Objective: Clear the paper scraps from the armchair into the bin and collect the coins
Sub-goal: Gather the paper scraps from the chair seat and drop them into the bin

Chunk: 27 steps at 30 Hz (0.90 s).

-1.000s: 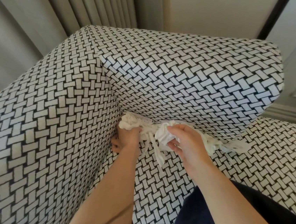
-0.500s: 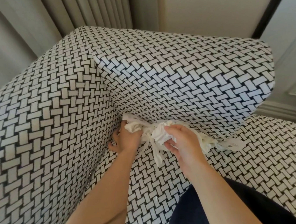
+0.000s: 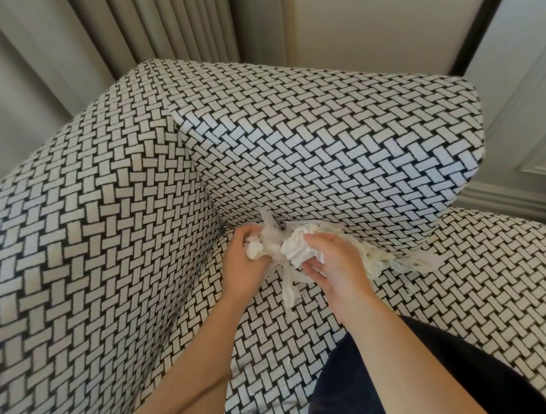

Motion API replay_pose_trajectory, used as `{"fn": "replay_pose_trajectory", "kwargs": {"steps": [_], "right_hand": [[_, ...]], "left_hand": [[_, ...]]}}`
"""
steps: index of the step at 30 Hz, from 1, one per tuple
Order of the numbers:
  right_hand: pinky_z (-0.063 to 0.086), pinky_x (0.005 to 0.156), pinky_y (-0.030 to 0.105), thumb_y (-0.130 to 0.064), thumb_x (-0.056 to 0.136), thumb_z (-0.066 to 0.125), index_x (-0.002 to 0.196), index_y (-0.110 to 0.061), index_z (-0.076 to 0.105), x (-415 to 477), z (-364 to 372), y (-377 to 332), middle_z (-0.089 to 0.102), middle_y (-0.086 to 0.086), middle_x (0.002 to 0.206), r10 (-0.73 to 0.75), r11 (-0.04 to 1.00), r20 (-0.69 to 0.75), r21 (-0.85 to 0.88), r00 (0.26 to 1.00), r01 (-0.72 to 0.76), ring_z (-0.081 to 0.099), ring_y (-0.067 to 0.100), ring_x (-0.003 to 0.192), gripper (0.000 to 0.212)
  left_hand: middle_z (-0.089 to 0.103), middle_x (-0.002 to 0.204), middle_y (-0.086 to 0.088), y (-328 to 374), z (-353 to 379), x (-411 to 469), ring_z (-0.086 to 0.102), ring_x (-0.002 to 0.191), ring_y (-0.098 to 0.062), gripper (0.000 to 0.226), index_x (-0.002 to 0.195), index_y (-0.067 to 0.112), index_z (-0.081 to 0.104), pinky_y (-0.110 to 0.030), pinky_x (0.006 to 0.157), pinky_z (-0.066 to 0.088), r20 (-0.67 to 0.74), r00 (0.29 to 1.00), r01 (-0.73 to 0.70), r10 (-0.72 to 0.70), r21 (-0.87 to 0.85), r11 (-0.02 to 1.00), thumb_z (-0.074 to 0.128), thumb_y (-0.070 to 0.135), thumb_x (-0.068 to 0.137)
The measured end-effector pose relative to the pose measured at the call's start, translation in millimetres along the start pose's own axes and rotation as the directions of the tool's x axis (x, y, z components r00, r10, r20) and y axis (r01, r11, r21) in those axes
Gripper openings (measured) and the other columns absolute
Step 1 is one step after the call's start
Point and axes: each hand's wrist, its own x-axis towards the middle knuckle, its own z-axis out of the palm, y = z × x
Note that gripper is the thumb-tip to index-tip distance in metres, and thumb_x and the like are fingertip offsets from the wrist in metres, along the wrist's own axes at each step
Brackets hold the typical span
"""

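Observation:
The armchair (image 3: pixel 105 224) is covered in a black-and-white basket-weave fabric. White crumpled paper scraps (image 3: pixel 294 250) are bunched at the crease where the seat meets the back cushion. My left hand (image 3: pixel 242 267) is closed around the left end of the bunch. My right hand (image 3: pixel 333 261) grips a crumpled wad at its middle. A strip (image 3: pixel 288 287) hangs down between my hands. More paper (image 3: pixel 402 262) trails to the right along the crease. No coins and no bin are in view.
The chair's left arm (image 3: pixel 68 262) rises close beside my left forearm. The back cushion (image 3: pixel 342 139) overhangs the crease. Grey curtains (image 3: pixel 144 24) and a panelled wall (image 3: pixel 530 105) stand behind the chair. My dark-clothed leg (image 3: pixel 368 385) rests on the seat.
Both hands have gathered the paper closer together and lifted it slightly out of the crease; my left hand now holds its end higher, nearer my right hand.

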Motion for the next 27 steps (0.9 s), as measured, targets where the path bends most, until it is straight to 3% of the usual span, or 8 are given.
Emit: {"fn": "replay_pose_trajectory", "kwargs": {"steps": [5, 9, 12, 18, 19, 21, 23, 27], "right_hand": [[0.050, 0.088, 0.037, -0.011, 0.090, 0.059, 0.084, -0.016, 0.059, -4, 0, -2, 0.064, 0.004, 0.085, -0.025, 0.999, -0.025, -0.020, 0.999, 0.025, 0.059, 0.015, 0.077, 0.008], [0.051, 0.076, 0.030, -0.011, 0.090, 0.058, 0.084, -0.018, 0.060, -7, -1, -3, 0.064, 0.003, 0.088, -0.046, 0.998, -0.047, 0.034, 0.998, 0.048, 0.060, 0.015, 0.079, 0.009], [0.052, 0.077, 0.029, -0.011, 0.090, 0.058, 0.086, -0.018, 0.061, -9, -4, -3, 0.065, 0.004, 0.091, -0.047, 0.996, -0.081, 0.077, 0.996, 0.053, 0.061, 0.015, 0.081, 0.009], [0.050, 0.068, 0.024, -0.011, 0.091, 0.057, 0.088, -0.017, 0.059, -13, -9, -3, 0.063, 0.006, 0.096, -0.030, 0.989, -0.150, 0.136, 0.988, 0.051, 0.059, 0.016, 0.084, 0.007], [0.050, 0.066, 0.024, -0.012, 0.090, 0.057, 0.087, -0.017, 0.059, -13, -9, -3, 0.062, 0.006, 0.097, -0.025, 0.989, -0.155, 0.139, 0.988, 0.047, 0.059, 0.017, 0.084, 0.007], [0.049, 0.066, 0.024, -0.012, 0.090, 0.057, 0.086, -0.017, 0.058, -13, -10, -3, 0.062, 0.006, 0.096, -0.013, 0.989, -0.162, 0.141, 0.987, 0.036, 0.059, 0.017, 0.084, 0.007], [0.050, 0.067, 0.025, -0.012, 0.090, 0.057, 0.086, -0.017, 0.058, -14, -10, -2, 0.061, 0.006, 0.094, -0.004, 0.990, -0.166, 0.138, 0.986, 0.027, 0.058, 0.017, 0.084, 0.007], [0.049, 0.070, 0.025, -0.010, 0.090, 0.057, 0.085, -0.017, 0.058, -17, -11, 0, 0.062, 0.006, 0.093, 0.022, 0.983, -0.164, 0.185, 0.986, 0.009, 0.058, 0.017, 0.083, 0.008]], "left_hand": [[0.063, 0.099, 0.008, 0, 2, -18, 0.061, 0.090, -0.010, 0.042, 0.107, 0.025, 0.052, -0.023, 0.075, 0.051, 0.021, 1.000, -0.018, 0.019, -0.045, 0.999, 0.070, 0.002, 0.076], [0.063, 0.101, 0.005, 2, 2, -32, 0.062, 0.091, -0.010, 0.044, 0.109, 0.020, 0.051, -0.019, 0.075, 0.052, 0.051, 0.998, -0.031, 0.035, -0.090, 0.996, 0.067, -0.003, 0.076], [0.060, 0.104, 0.007, 3, -2, -42, 0.059, 0.093, -0.007, 0.050, 0.111, 0.020, 0.050, -0.020, 0.077, 0.051, 0.077, 0.996, -0.043, 0.050, -0.102, 0.994, 0.064, -0.010, 0.074], [0.053, 0.119, 0.010, 6, -13, -60, 0.053, 0.103, 0.002, 0.061, 0.122, 0.027, 0.048, -0.016, 0.081, 0.048, 0.148, 0.987, -0.074, 0.064, 0.061, 0.995, 0.071, 0.002, 0.072], [0.048, 0.128, 0.010, 6, -16, -61, 0.048, 0.115, -0.005, 0.068, 0.127, 0.031, 0.045, -0.023, 0.092, 0.045, 0.158, 0.985, -0.085, 0.064, 0.131, 0.988, 0.075, 0.008, 0.070], [0.028, 0.142, 0.019, 11, -25, -64, 0.018, 0.138, -0.011, 0.081, 0.134, 0.041, 0.037, -0.039, 0.113, 0.022, 0.199, 0.980, -0.084, 0.031, 0.261, 0.962, 0.080, 0.023, 0.068], [0.015, 0.140, 0.029, 23, -34, -65, -0.006, 0.141, -0.004, 0.088, 0.136, 0.050, 0.028, -0.047, 0.116, 0.002, 0.257, 0.966, -0.083, 0.001, 0.309, 0.947, 0.080, 0.033, 0.068], [0.006, 0.155, 0.017, 51, -37, -57, -0.016, 0.141, -0.005, 0.077, 0.132, 0.060, 0.019, -0.052, 0.114, -0.013, 0.339, 0.940, -0.162, 0.049, 0.316, 0.935, 0.068, 0.035, 0.079]]}}
